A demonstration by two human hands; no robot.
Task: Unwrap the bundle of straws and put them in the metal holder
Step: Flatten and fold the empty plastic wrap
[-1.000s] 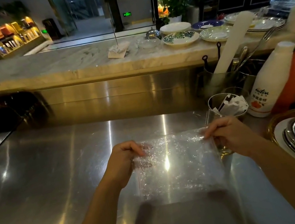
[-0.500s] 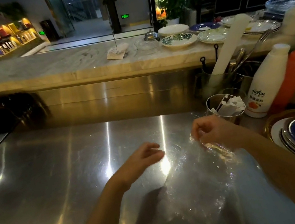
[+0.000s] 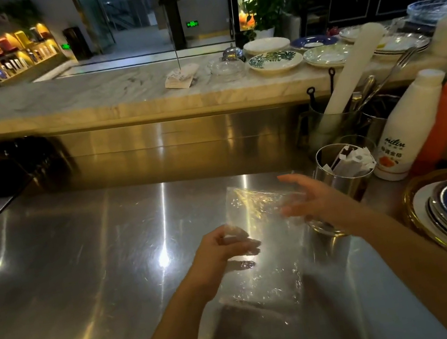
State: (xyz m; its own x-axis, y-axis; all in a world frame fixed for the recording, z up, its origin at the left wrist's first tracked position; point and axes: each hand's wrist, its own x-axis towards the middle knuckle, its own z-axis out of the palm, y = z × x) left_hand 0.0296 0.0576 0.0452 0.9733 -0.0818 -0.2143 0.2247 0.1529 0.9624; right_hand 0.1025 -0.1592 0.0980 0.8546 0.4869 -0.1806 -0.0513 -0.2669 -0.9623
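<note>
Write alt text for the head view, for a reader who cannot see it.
A person's left hand pinches a sheet of clear plastic wrap above a steel counter, while the open right hand reaches toward the wrap's far edge. Right of the wrap, a metal holder contains paper-wrapped straws.

Two hands (image 3: 224,251), one wrapper (image 3: 263,249), one holder (image 3: 340,175)

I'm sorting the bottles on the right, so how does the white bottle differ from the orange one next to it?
The white bottle is pale with a printed label and a flat white cap; the orange bottle is bright orange with no label visible. The white bottle shows fully and stands nearer the metal holder; the orange bottle is partly hidden behind it. Both stand leaning the same way at the counter's right edge.
</note>
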